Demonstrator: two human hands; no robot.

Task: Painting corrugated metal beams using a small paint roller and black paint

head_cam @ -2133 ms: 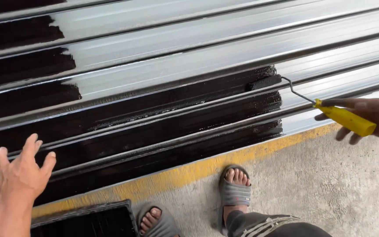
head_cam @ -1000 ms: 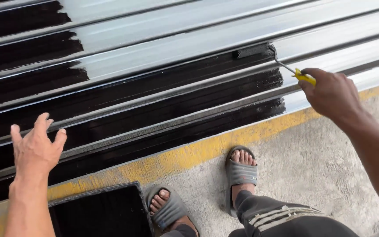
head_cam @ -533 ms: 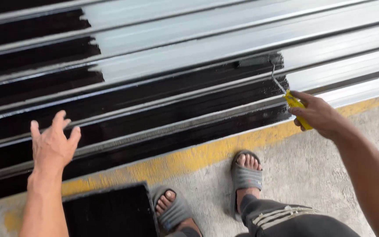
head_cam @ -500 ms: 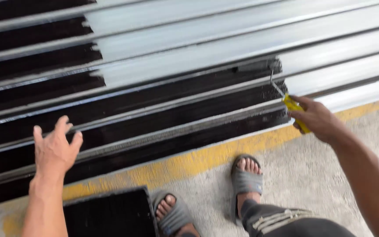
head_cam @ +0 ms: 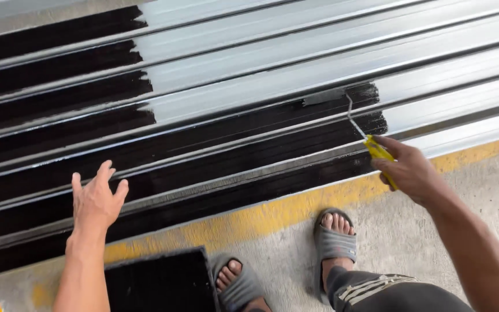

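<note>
Nearest us, our sandalled feet (head_cam: pixel 333 242) stand on the concrete floor (head_cam: pixel 492 190) beside a black paint tray (head_cam: pixel 160 283). Our right hand (head_cam: pixel 411 173) is closed round the yellow handle of a small roller (head_cam: pixel 324 96); its wire arm runs up and left from the grip, so the roller head lies along the metal channels (head_cam: pixel 261 86), at the edge where black paint meets bare silver. Our left hand (head_cam: pixel 96 199) hovers with fingers spread, holding nothing, well apart. A yellow line (head_cam: pixel 249 219) borders the channels.
</note>
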